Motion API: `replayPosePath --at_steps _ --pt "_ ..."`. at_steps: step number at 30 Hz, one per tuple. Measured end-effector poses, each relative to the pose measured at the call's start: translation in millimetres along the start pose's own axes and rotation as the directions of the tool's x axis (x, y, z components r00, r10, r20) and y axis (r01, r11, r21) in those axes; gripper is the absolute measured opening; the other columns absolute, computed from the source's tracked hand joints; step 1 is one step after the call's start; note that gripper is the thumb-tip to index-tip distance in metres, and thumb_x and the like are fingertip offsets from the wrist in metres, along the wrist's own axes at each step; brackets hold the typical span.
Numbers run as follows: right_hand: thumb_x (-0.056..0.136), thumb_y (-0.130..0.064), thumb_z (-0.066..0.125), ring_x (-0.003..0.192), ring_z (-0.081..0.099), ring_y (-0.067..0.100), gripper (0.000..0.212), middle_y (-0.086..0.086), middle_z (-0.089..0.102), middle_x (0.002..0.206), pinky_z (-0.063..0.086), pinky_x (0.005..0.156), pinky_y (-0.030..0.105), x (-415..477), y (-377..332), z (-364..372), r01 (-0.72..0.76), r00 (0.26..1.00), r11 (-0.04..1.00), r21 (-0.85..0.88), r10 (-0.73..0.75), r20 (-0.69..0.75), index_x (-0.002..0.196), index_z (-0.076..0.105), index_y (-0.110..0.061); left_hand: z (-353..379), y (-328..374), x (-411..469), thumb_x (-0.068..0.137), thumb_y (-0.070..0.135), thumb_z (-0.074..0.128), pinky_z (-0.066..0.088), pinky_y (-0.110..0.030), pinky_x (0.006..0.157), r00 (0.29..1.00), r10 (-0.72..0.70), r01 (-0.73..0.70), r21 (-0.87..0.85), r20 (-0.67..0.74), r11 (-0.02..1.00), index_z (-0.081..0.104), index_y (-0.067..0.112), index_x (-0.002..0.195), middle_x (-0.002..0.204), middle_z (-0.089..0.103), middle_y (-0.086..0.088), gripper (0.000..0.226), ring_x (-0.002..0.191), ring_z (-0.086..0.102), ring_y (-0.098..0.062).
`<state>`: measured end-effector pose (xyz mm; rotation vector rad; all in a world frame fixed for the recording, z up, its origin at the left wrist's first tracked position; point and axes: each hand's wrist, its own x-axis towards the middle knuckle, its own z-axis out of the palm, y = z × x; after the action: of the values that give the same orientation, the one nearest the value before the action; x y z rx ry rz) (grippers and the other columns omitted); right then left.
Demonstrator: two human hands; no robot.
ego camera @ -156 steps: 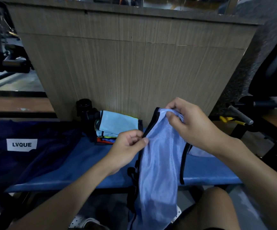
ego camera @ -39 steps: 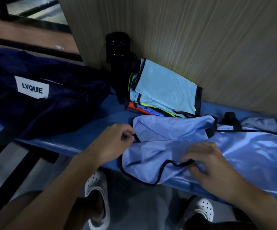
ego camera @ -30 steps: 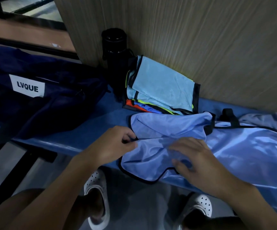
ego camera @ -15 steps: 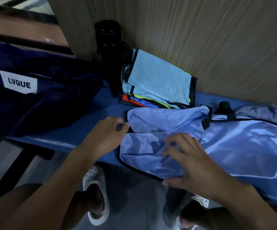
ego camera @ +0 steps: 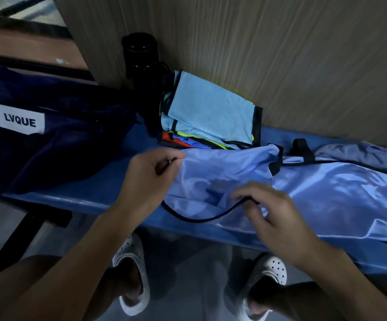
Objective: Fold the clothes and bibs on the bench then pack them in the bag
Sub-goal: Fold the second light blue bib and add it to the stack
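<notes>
Glossy light-blue mesh bib (ego camera: pixel 222 172) with thin black piping, crumpled on blue padded worktop (ego camera: pixel 83 198), centre-right of frame. Left hand (ego camera: pixel 150 179) fingers pinching its left edge; right hand (ego camera: pixel 278 216) fingers curled, pinching the curved piping at lower edge. Squared stack of folded bibs (ego camera: pixel 211 114) just behind, against wood-grain panel (ego camera: pixel 280 54); limp navy bag (ego camera: pixel 67 147) at left.

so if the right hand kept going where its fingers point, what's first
The right hand holds the light blue bib and points left and away; beyond the cloth, probably the left hand pinching the bib's edge.
</notes>
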<state>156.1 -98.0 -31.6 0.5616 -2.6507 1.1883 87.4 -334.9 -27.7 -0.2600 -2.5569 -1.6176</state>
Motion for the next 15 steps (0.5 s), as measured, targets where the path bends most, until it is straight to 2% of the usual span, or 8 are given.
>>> replayPosePath --at_steps 2,5,7,10,12,15 --pt "0.092 -0.023 0.040 0.079 0.062 0.012 0.027 -0.010 0.068 0.090 0.045 0.071 0.021 9 -7 -4 -0.058 0.997 0.989 0.137 0.066 -0.051 0.099 0.065 -0.026 3 9 -6 0.093 -0.004 0.061 0.050 -0.018 0.069 0.997 0.074 -0.072 -0.086 0.021 0.994 0.074 0.026 0.090 0.092 0.074 0.008 0.032 0.079 0.067 -0.014" --pt "0.095 -0.016 0.053 0.073 0.061 0.010 0.016 -0.014 0.067 0.083 0.044 0.065 0.017 24 -11 -6 -0.112 0.985 0.966 0.232 0.139 -0.102 0.095 0.058 -0.031 10 17 -11 0.092 -0.004 0.062 0.046 -0.014 0.069 0.989 0.120 -0.106 -0.165 0.081 0.981 0.075 0.025 0.093 0.102 0.073 0.017 0.031 0.082 0.067 -0.008" --pt "0.092 -0.004 0.061 0.073 0.060 0.004 0.020 -0.017 0.063 0.078 0.042 0.068 0.012 33 -10 -4 -0.110 0.985 0.967 0.231 0.137 -0.106 0.088 0.056 -0.024 14 21 -13 0.086 0.013 0.071 0.049 -0.015 0.080 0.984 0.085 -0.039 -0.275 0.157 0.961 0.075 0.021 0.096 0.104 0.074 0.013 0.013 0.095 0.069 -0.006" --pt "0.086 -0.007 0.066 0.075 0.062 0.004 0.013 -0.011 0.065 0.080 0.046 0.073 0.015 44 -9 -1 -0.058 0.994 0.977 0.207 0.075 -0.076 0.082 0.063 -0.019 19 24 -15 0.070 0.038 0.083 0.049 -0.016 0.090 0.974 0.030 0.040 -0.302 0.223 0.952 0.074 0.030 0.095 0.103 0.073 0.017 0.027 0.105 0.067 -0.002" --pt "0.085 -0.007 0.069 0.077 0.064 0.006 0.011 -0.011 0.068 0.080 0.049 0.074 0.018 50 -8 1 -0.063 0.996 0.969 0.238 0.076 -0.048 0.083 0.067 -0.018 24 24 -16 0.072 0.028 0.088 0.050 -0.018 0.089 0.981 -0.007 0.059 -0.269 0.192 0.961 0.074 0.029 0.090 0.097 0.074 0.016 0.022 0.100 0.069 -0.003" --pt "0.087 -0.004 0.070 0.080 0.065 0.008 0.013 -0.009 0.068 0.083 0.052 0.078 0.026 55 -6 4 -0.105 0.993 0.960 0.259 0.117 -0.032 0.085 0.068 -0.016 26 25 -13 0.083 0.007 0.078 0.053 -0.020 0.078 0.987 -0.076 0.113 -0.272 0.143 0.956 0.075 0.018 0.083 0.084 0.075 0.006 0.011 0.080 0.071 -0.007"
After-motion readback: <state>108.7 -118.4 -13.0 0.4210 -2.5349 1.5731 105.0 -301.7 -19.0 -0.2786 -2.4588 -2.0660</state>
